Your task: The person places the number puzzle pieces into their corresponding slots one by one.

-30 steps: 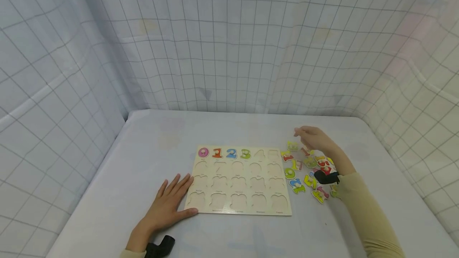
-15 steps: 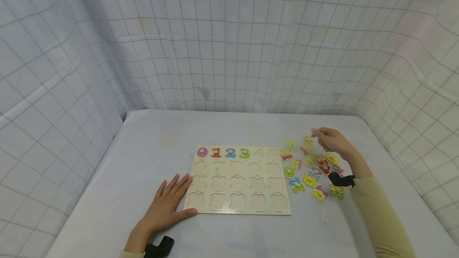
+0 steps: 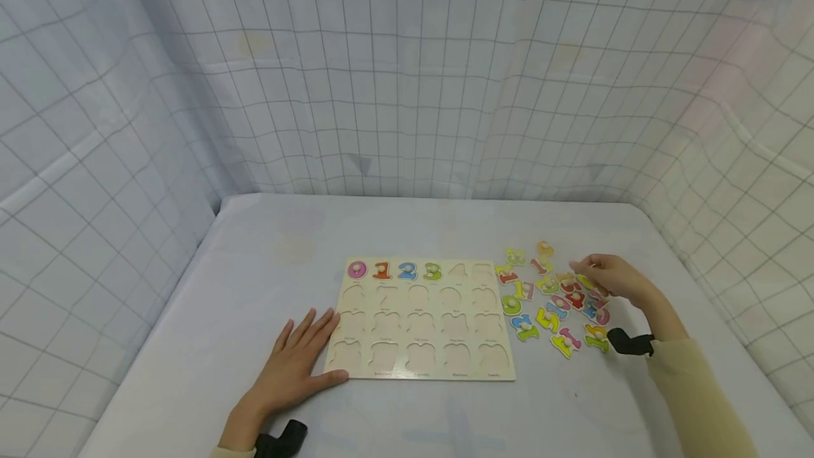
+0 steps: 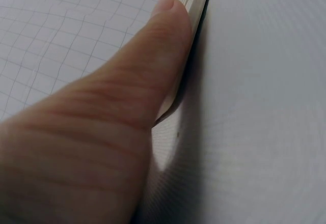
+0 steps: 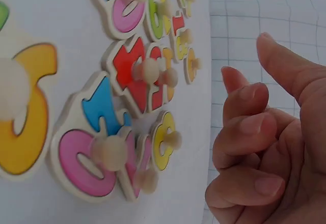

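My left hand (image 3: 286, 366) lies with fingers spread at the left edge of a wooden number puzzle board (image 3: 403, 377). In the left wrist view, its thumb (image 4: 158, 40) rests against the board's edge. Over the far right of a spread of knobbed number pieces, my right hand (image 3: 617, 278) hovers, holding nothing. Its fingers are loosely bent in the right wrist view, the thumb (image 5: 285, 61) apart from them. Below it lie a yellow piece (image 5: 162, 137), a red piece (image 5: 130, 68) and a pink-and-blue piece (image 5: 84, 163).
The numbers 0 (image 3: 357, 270), 1 (image 3: 382, 271), 2 (image 3: 408, 271) and 3 (image 3: 433, 272) sit in the board's top row. Several loose pieces, such as a yellow 5 (image 3: 547, 319), lie right of the board. White gridded cloth (image 3: 420, 90) surrounds the table on three sides.
My right hand has moved to the right and then nearer, from the far side of the loose pieces to their right end, uncovering several pieces. The left hand stays at the board.
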`<action>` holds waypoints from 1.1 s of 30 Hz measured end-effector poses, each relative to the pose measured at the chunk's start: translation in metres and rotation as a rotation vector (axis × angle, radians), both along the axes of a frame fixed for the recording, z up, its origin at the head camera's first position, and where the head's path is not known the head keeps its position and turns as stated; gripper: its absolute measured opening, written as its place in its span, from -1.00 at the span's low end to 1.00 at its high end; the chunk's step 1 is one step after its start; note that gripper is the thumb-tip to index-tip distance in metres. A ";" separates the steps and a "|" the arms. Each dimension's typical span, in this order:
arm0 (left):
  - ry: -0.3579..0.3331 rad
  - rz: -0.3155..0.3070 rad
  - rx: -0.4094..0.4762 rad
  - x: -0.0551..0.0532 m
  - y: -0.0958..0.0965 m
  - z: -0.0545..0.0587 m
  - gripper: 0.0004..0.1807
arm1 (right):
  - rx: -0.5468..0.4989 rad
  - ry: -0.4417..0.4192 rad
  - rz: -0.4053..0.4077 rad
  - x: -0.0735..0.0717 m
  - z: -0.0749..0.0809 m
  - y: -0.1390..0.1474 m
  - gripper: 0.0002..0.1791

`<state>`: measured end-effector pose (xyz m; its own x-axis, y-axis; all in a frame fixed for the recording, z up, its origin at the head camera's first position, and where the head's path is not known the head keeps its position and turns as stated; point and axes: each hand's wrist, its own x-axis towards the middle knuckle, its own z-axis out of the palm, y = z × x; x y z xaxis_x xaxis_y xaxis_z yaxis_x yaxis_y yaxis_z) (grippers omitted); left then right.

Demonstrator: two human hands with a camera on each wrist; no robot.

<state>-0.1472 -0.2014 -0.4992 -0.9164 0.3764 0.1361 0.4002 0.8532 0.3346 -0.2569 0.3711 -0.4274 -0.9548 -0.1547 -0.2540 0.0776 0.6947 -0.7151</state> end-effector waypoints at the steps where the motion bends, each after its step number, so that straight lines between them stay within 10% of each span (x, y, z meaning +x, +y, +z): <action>1: 0.000 0.001 -0.001 0.000 0.000 0.000 0.06 | 0.027 -0.007 0.007 0.001 -0.002 0.001 -0.44; 15: 0.003 0.004 -0.002 -0.002 0.000 0.001 0.06 | 0.250 -0.024 0.030 0.014 -0.022 -0.006 -0.57; 33: -0.017 0.009 0.000 0.000 0.001 0.001 0.06 | 0.125 0.002 0.172 0.002 -0.003 -0.031 -0.69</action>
